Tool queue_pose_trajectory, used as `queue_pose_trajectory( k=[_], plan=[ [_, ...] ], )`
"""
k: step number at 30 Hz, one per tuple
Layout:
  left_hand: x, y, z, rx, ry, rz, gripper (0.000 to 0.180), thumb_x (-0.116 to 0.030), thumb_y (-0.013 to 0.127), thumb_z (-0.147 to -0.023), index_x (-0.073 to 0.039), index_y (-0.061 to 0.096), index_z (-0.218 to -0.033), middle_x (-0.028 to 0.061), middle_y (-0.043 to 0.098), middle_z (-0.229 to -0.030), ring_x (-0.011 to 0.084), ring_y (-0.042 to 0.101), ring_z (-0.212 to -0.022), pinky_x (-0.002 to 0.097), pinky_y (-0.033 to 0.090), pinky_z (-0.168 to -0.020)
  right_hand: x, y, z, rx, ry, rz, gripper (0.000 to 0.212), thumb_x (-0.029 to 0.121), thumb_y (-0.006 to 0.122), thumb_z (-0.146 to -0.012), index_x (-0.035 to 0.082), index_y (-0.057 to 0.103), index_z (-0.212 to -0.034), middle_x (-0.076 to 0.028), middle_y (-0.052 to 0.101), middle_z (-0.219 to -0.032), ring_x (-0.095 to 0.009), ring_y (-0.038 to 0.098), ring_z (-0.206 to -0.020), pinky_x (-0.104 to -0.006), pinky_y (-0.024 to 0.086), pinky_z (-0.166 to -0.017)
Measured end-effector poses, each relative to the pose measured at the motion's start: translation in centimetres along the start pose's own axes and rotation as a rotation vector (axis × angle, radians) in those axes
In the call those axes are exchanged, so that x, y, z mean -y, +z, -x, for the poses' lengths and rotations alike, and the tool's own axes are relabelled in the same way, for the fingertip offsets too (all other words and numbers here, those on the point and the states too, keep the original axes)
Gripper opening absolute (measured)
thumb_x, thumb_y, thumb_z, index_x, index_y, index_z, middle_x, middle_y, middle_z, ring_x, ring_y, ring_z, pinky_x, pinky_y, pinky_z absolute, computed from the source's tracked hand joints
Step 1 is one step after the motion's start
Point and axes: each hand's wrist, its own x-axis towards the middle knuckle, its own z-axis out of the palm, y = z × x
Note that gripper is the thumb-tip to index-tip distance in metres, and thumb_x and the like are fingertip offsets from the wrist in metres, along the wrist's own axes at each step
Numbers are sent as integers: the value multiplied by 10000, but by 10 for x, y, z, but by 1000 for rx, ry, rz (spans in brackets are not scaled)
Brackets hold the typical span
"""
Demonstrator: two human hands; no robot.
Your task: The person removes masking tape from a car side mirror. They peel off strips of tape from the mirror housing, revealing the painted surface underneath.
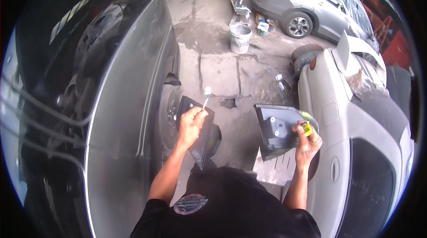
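My left hand (191, 124) is closed round a thin pale stick (205, 101) with a white tip, which points up and away from me. Just behind and below that hand is a black car side mirror (203, 144) with a flat, pointed base; whether the hand also bears it I cannot tell. My right hand (307, 144) pinches a small yellow-green object (308, 128), its kind unclear. Against those fingers lies a second dark mirror part (278, 126), its triangular base turned up and showing pale round fixings. What supports each mirror is hidden.
A dark car (120, 104) stands close on my left, a pale car (331, 117) close on my right. Ahead on the stained concrete floor (218, 71) are a white-smeared bucket (240, 40) and a small hole (228, 103). Farther back is a silver car (307, 4).
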Motion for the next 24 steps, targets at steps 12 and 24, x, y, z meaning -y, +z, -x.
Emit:
queue_pose_trajectory(
  k=[12,24],
  plan=[
    [110,-97,-600,82,-19,28,180,-125,609,-1022,8,659,-912,-21,503,-644,55,448,-573,242,383,-528,-169,408,-432,-205,42,-126,130,42,723,-935,-70,702,-999,-108,709,-898,-162,668,-794,-311,541,-810],
    [186,-150,-1187,29,-37,-8,161,-134,627,-1013,-5,667,-928,-36,498,-661,49,446,-585,239,371,-532,-353,720,-865,-189,196,-40,185,75,740,-933,-56,730,-1064,-82,732,-881,-131,675,-806,-270,533,-817]
  ],
)
